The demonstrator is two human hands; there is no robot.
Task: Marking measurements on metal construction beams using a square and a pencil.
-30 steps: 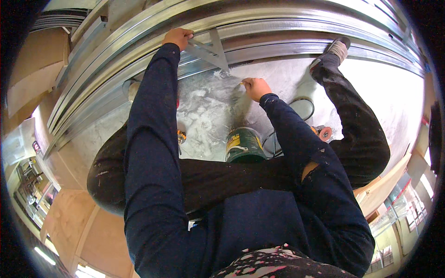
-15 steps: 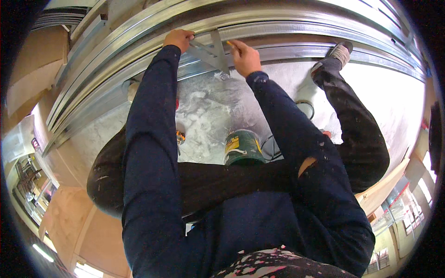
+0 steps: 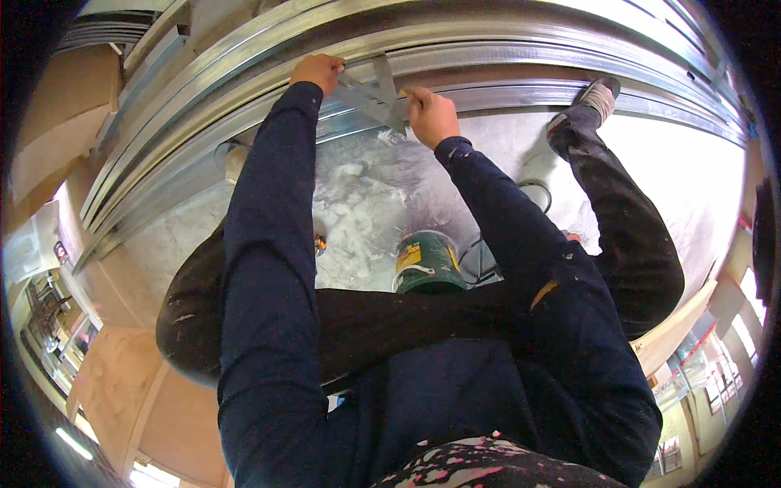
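A flat metal square (image 3: 368,101) with straight grey blades lies across the long silver metal profiles (image 3: 496,54). My left hand (image 3: 317,73) is closed at the square's left end, its fingers pressed together there and against the profiles. Beside the other end, my right hand (image 3: 433,115) is pinched around a small pencil (image 3: 403,93), of which only a yellowish bit shows. Its fingers are close to the blade's edge, and I cannot tell whether they touch it. Parts of the profiles are hidden behind my hands and sleeves.
A green bucket (image 3: 427,260) with a yellow label stands between my legs on the whitish, dusty surface (image 3: 362,195). A dark cable (image 3: 480,260) lies beside it. An orange-and-black object (image 3: 320,244) shows next to my left sleeve. My shoe (image 3: 599,93) rests against the profiles at right.
My right hand has moved slightly down, along the square's blade, and its fingers have turned. The pencil's yellow part shows less. The left hand has shifted slightly right.
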